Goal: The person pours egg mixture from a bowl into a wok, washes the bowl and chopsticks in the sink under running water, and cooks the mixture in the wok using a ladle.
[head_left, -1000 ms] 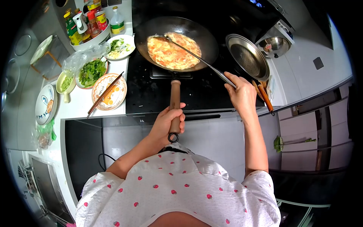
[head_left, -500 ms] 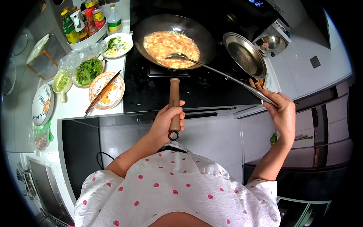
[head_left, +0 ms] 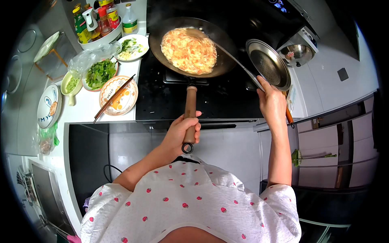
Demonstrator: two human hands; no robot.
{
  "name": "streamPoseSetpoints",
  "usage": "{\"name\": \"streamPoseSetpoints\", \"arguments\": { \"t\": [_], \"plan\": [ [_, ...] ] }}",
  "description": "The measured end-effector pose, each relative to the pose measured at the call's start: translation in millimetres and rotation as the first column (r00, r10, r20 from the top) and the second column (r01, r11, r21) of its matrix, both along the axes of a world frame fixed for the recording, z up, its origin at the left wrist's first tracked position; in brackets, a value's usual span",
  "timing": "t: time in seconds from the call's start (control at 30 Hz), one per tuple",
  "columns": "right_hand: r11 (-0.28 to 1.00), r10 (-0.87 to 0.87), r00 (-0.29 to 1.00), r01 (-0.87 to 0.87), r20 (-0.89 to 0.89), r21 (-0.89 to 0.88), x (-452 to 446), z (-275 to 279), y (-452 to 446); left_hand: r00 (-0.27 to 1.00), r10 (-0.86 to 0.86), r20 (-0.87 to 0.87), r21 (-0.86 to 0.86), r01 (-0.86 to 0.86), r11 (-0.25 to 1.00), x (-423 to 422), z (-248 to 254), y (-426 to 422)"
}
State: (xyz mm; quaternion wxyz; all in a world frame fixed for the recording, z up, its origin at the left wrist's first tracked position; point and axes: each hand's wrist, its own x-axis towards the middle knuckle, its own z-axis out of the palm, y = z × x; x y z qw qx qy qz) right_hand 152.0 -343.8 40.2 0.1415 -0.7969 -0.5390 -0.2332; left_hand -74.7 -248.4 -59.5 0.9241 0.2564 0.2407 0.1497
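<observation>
A dark wok point(head_left: 227, 58) sits on the black stove, holding a soupy orange-and-yellow mix point(head_left: 188, 50) that looks like egg and tomato. My left hand point(head_left: 181, 131) is closed around the wok's brown handle point(head_left: 191, 99). Closed on the upper part of a long metal ladle point(head_left: 238, 64) is my right hand point(head_left: 272, 101), beside the stove's right side. The ladle slants over the wok's right rim. Its bowl lies at the far side of the mix, blurred and mostly hidden by food.
Right of the wok lies a perforated metal pan point(head_left: 267, 60), with a metal bowl point(head_left: 298, 54) behind it. On the left counter stand a plate with chopsticks point(head_left: 114, 98), a plate of greens point(head_left: 100, 74), a dish of chopped garnish point(head_left: 133, 47) and several bottles point(head_left: 105, 24).
My right hand has moved forward and left, pushing the ladle's bowl from the near part of the mix to the far side. My left hand keeps its grip on the handle.
</observation>
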Motion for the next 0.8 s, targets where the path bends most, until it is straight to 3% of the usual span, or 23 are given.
{"name": "streamPoseSetpoints", "arguments": {
  "t": [0.1, 0.23, 0.4, 0.53, 0.63, 0.8],
  "plan": [
    [0.994, -0.099, 0.993, 0.101, 0.059, -0.035, 7, 1, 4, 1.0, 0.005, 0.003, -0.007, -0.005, 1.0, 0, -2, 0],
    [0.979, -0.193, 0.98, 0.19, -0.041, -0.08, 7, 10, -8, 1.0, 0.019, 0.017, -0.025, -0.018, 1.0, 2, -5, -1],
    [0.935, -0.314, 0.862, 0.207, -0.397, -0.288, 3, 43, -33, 1.0, 0.019, 0.023, -0.029, -0.018, 0.999, 2, -6, -1],
    [0.921, -0.277, 0.775, 0.045, -0.568, -0.387, 3, 60, -45, 0.999, 0.024, 0.049, -0.032, -0.022, 0.999, 2, -7, -1],
    [0.915, -0.311, 0.672, 0.021, -0.673, -0.402, 1, 64, -37, 0.999, 0.023, 0.038, -0.029, -0.022, 0.999, 1, -4, -1],
    [0.915, -0.341, 0.241, -0.138, -0.909, -0.38, 10, 32, -13, 0.999, 0.017, 0.03, -0.024, -0.016, 1.0, 1, -4, 0]
  ]
}}
